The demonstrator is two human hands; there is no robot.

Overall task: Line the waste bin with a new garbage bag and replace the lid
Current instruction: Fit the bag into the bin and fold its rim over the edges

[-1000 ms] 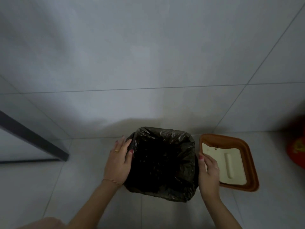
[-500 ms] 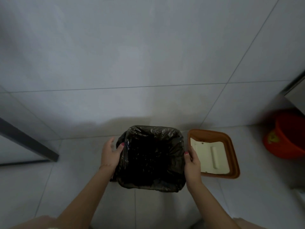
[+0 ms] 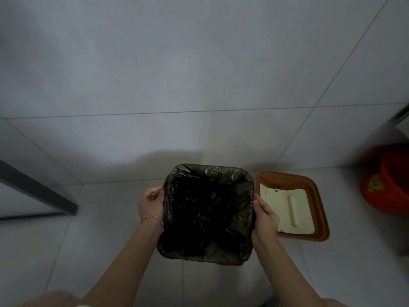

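Since a second ago both hands have slid toward the nearer half of the bin's rim, and the left hand (image 3: 151,203) has closed from a flat press into a curled pinch on the bag's edge. At the centre of the view, on a pale tiled floor, stands the square waste bin, seen only as the outline beneath the crinkled black plastic garbage bag (image 3: 208,209) that fills it and is folded over its rim on all sides. The left hand grips the bag's overhang at nine o'clock of the bin, fingers bent round the film. The right hand (image 3: 265,218) rests against the rim at three o'clock, fingers fairly straight and pressing the plastic; whether it pinches any cannot be told. Just beside the bin at three o'clock, the orange rectangular plastic lid with a cream swing flap (image 3: 292,207) lies flat on the floor. Farther out at three o'clock sits a red plastic bucket (image 3: 389,187). Lining looks nearly finished; next, probably, release the bag, reach right for the lid, and seat it squarely over the rim.
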